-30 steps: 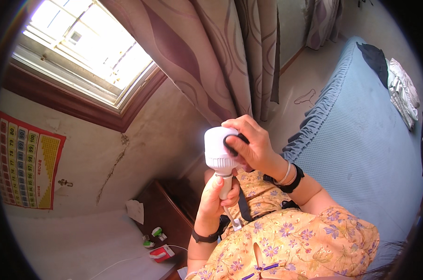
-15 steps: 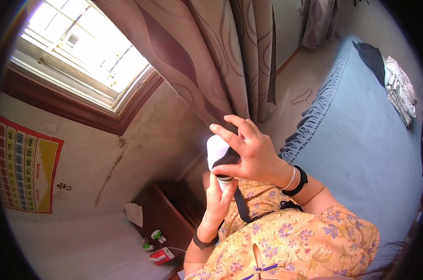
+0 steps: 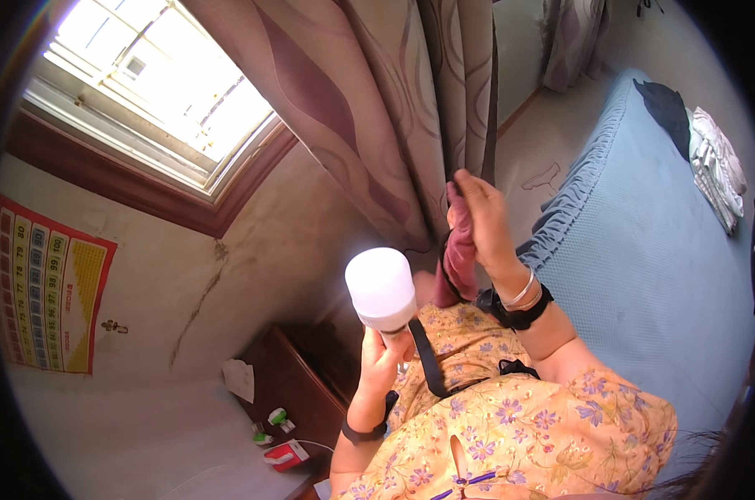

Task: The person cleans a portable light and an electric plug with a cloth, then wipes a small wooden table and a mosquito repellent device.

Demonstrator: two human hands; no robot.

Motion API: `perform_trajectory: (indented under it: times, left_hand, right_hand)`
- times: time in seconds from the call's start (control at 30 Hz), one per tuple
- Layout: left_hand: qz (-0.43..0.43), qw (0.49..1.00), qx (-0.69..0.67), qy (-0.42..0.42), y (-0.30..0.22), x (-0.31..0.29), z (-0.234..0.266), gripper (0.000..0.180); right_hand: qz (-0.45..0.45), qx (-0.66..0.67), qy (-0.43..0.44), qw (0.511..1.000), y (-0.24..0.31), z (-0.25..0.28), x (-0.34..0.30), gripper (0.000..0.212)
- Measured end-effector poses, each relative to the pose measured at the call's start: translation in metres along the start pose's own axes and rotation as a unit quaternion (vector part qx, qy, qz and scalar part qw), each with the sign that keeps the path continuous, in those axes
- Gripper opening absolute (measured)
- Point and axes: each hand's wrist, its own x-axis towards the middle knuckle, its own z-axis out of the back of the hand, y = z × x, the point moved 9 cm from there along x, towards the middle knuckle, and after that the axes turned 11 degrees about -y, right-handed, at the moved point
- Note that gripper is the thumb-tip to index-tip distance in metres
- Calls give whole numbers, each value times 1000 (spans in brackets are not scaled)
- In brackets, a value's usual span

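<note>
A white light bulb (image 3: 381,282) with a broad rounded head stands nearly upright in front of me. My left hand (image 3: 381,360) is closed round its narrow lower end, and the fingers partly cover that base. To the right of the bulb and apart from it, my right hand (image 3: 487,223) grips a dark pink cloth (image 3: 458,260). The cloth hangs in folds from the palm and fingers, with a dark edge along it.
On the left, a dark brown cabinet (image 3: 281,379) bears small green and white items and a red and white box (image 3: 285,455). A blue-covered bed (image 3: 644,275) with folded clothes (image 3: 715,162) fills the right. Patterned curtains (image 3: 369,100) hang beside the window (image 3: 160,79).
My right hand has come away from the bulb toward the right with the cloth, uncovering the bulb's head. My left hand still holds the bulb, slightly further left.
</note>
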Motion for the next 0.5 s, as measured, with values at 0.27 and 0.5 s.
perform_trajectory:
  times: [0.27, 0.5]
  left_hand:
    - [-13, 992, -106, 68, -9, 18, -20, 40]
    - [-56, 978, -171, -104, -30, 24, 13, 41]
  right_hand:
    - [-252, 362, 64, 895, -38, -54, -42, 26]
    - [-109, 226, 254, 934, -16, -68, -69, 58]
